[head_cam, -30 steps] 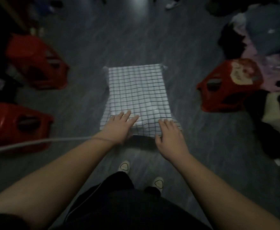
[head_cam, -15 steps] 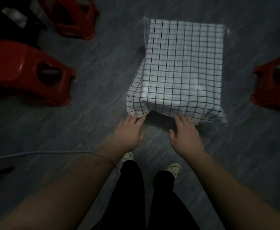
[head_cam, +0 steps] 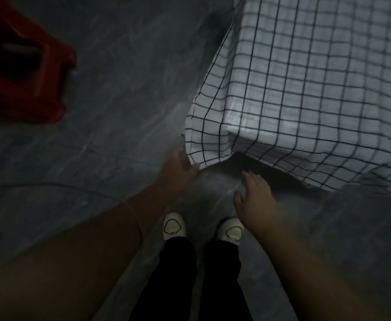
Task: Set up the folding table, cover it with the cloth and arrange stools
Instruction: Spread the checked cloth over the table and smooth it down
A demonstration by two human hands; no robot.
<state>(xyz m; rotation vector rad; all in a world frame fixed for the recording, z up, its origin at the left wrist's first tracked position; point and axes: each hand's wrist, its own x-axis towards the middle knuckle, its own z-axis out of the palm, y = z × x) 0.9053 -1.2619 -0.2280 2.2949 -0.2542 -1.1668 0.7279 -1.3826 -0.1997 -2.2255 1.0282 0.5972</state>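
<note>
— Hands?
— My right hand (head_cam: 254, 202) has its fingers loosely spread, holding nothing. My left hand (head_cam: 178, 173) is at the checked cloth (head_cam: 305, 89) corner, grip too blurred to tell.
— Beyond?
— Cloth drapes upper right; red stool (head_cam: 27, 77) upper left.

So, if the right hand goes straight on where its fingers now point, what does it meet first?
Probably the hanging hem of the checked cloth, just ahead of the right hand. Depth is unclear: if the hand is lower, it may slip into the dark gap under the hem instead.
</note>
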